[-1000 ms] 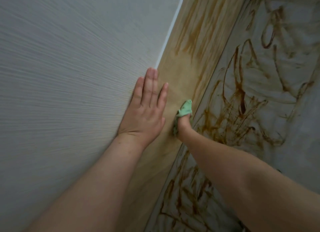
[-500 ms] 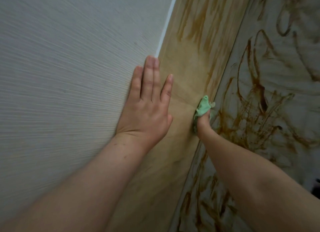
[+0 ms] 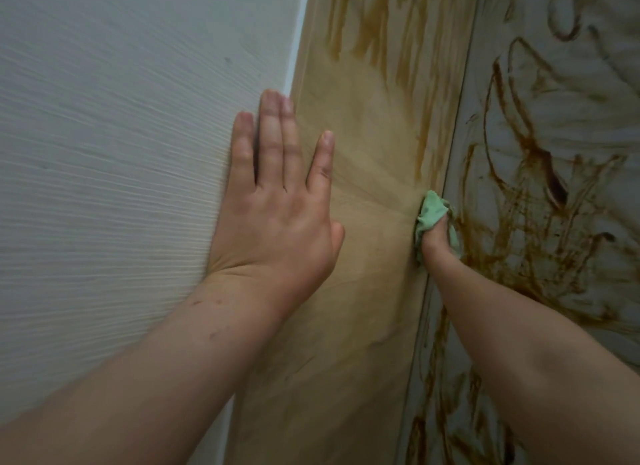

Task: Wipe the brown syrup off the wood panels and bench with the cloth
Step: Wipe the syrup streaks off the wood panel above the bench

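My right hand (image 3: 437, 240) grips a bunched green cloth (image 3: 430, 212) and presses it against the tan wood panel (image 3: 367, 173), close to the seam with the pale panel (image 3: 554, 83) on the right. Most of that hand is hidden behind the cloth and wrist. Brown syrup streaks (image 3: 377, 38) run down the upper part of the tan panel. Thick brown syrup scribbles (image 3: 540, 201) cover the pale panel. My left hand (image 3: 277, 201) lies flat with straight fingers, spanning the white wall and the tan panel's left edge.
A white textured wall (image 3: 121, 152) fills the left half, with a thin white strip (image 3: 298, 48) where it meets the tan panel. A dark seam (image 3: 450, 152) divides the tan panel from the syrup-covered pale one.
My right hand has slid the cloth rightward across the tan panel toward the seam. The view has shifted closer and to the right. My left hand stays flat in place.
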Demonstrator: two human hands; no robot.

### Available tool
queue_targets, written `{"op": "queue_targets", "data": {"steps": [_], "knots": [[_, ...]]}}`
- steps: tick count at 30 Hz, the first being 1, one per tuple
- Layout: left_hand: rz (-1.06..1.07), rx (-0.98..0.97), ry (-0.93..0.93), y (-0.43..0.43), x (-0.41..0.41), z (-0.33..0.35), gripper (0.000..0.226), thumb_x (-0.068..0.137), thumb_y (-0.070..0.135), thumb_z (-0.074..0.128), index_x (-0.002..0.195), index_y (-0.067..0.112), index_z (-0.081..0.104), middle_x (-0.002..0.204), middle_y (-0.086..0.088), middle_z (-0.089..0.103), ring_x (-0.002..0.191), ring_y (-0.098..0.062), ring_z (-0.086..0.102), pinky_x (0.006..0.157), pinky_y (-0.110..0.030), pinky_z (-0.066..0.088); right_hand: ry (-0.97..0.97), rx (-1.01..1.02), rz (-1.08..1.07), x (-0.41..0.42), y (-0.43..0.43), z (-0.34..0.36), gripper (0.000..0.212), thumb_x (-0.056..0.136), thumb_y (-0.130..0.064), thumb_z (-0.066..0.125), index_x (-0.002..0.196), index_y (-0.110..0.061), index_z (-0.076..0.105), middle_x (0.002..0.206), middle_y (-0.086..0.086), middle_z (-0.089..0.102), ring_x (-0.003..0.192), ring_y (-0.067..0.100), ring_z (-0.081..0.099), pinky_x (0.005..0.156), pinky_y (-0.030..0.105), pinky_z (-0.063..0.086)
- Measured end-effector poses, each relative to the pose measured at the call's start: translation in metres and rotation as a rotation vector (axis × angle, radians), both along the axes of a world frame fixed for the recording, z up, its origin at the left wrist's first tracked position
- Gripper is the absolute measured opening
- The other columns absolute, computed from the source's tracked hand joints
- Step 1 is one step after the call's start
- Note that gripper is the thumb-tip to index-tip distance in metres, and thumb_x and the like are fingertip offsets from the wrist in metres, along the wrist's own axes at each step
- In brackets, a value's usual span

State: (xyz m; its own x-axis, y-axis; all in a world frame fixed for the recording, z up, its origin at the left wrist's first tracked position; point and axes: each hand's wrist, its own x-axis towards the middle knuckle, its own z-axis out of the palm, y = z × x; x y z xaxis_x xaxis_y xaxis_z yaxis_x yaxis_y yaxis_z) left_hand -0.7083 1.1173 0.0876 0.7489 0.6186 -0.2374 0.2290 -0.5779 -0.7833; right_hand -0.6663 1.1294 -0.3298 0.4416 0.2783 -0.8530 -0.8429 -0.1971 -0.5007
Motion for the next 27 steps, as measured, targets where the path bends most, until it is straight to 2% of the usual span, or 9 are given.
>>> {"op": "queue_targets", "data": {"steps": [4,9,11,14,18,21,23,25,27], "knots": [[-0.008,-0.013,-0.017,0.001,0.001,-0.001,0.081,0.097,0.051,0.020,0.165,0.012,-0.001,0.160,-0.043,-0.016,0.151,-0.054,-0.017,0.123,-0.064,-0.010,0.087,-0.007,-0.002,0.011,0.017,-0.017,0.085,0.087,-0.079,0.034,0.154,-0.027,0.046,0.156,0.001,0.046,0.144,0.024,0.042,0.124,0.045,0.026],[0.003,-0.013,-0.007,0.001,0.000,-0.001,0.081,0.098,0.052,0.020,0.164,0.011,-0.003,0.159,-0.042,-0.018,0.151,-0.055,-0.019,0.123,-0.064,-0.010,0.047,0.053,0.005,0.062,0.050,0.041,0.070,0.102,-0.068,0.031,0.154,-0.023,0.047,0.152,0.004,0.052,0.141,0.024,0.046,0.119,0.036,0.031],[0.007,-0.025,-0.013,0.000,0.001,0.000,0.081,0.098,0.052,0.019,0.164,0.011,-0.004,0.159,-0.043,-0.019,0.150,-0.055,-0.020,0.122,-0.065,-0.009,-0.068,0.107,0.031,0.080,0.060,0.075,0.065,0.106,-0.059,0.031,0.157,-0.020,0.040,0.153,0.007,0.050,0.143,0.026,0.044,0.121,0.037,0.029],[0.021,-0.035,-0.027,-0.001,0.002,0.002,0.081,0.099,0.051,0.021,0.164,0.010,-0.003,0.158,-0.044,-0.020,0.150,-0.055,-0.020,0.122,-0.065,-0.008,-0.450,0.324,0.183,0.083,0.053,0.146,0.087,0.088,-0.065,0.033,0.162,-0.019,0.028,0.165,0.010,0.033,0.152,0.025,0.030,0.126,0.039,0.020],[0.023,-0.040,-0.032,-0.001,0.003,0.002,0.081,0.099,0.051,0.021,0.164,0.010,-0.003,0.158,-0.044,-0.021,0.150,-0.056,-0.020,0.122,-0.066,-0.006,-0.776,0.504,0.221,0.074,0.044,0.172,0.064,0.102,-0.047,0.039,0.163,-0.033,0.023,0.168,0.003,0.022,0.156,0.021,0.019,0.125,0.042,0.016],[0.024,-0.043,-0.044,0.000,0.003,0.001,0.082,0.098,0.052,0.024,0.164,0.010,0.001,0.158,-0.044,-0.018,0.151,-0.055,-0.018,0.122,-0.066,-0.008,-0.494,0.283,0.223,0.097,0.055,0.145,0.064,0.101,-0.054,0.029,0.161,-0.032,0.029,0.168,0.009,0.023,0.153,0.029,0.027,0.124,0.047,0.023],[0.029,-0.044,-0.038,0.001,0.002,0.001,0.082,0.097,0.052,0.025,0.164,0.010,0.001,0.159,-0.044,-0.018,0.151,-0.055,-0.018,0.122,-0.066,-0.008,-0.232,0.212,0.224,0.110,0.063,0.136,0.081,0.092,-0.070,0.024,0.162,-0.030,0.029,0.166,0.006,0.030,0.151,0.029,0.032,0.125,0.049,0.023],[0.020,-0.044,-0.032,0.002,0.001,0.000,0.082,0.098,0.051,0.025,0.164,0.009,0.001,0.159,-0.044,-0.018,0.151,-0.055,-0.019,0.122,-0.066,-0.008,-0.212,0.211,0.196,0.114,0.066,0.150,0.116,0.062,-0.086,0.017,0.162,-0.027,0.030,0.163,0.004,0.037,0.149,0.026,0.035,0.125,0.049,0.024],[0.014,-0.043,-0.046,0.002,0.001,0.001,0.083,0.098,0.052,0.026,0.164,0.009,0.001,0.158,-0.044,-0.018,0.151,-0.055,-0.019,0.122,-0.066,-0.008,-0.380,0.320,0.194,0.112,0.062,0.188,0.119,0.060,-0.085,0.017,0.161,-0.025,0.028,0.163,0.006,0.036,0.149,0.026,0.034,0.125,0.051,0.024]]}}
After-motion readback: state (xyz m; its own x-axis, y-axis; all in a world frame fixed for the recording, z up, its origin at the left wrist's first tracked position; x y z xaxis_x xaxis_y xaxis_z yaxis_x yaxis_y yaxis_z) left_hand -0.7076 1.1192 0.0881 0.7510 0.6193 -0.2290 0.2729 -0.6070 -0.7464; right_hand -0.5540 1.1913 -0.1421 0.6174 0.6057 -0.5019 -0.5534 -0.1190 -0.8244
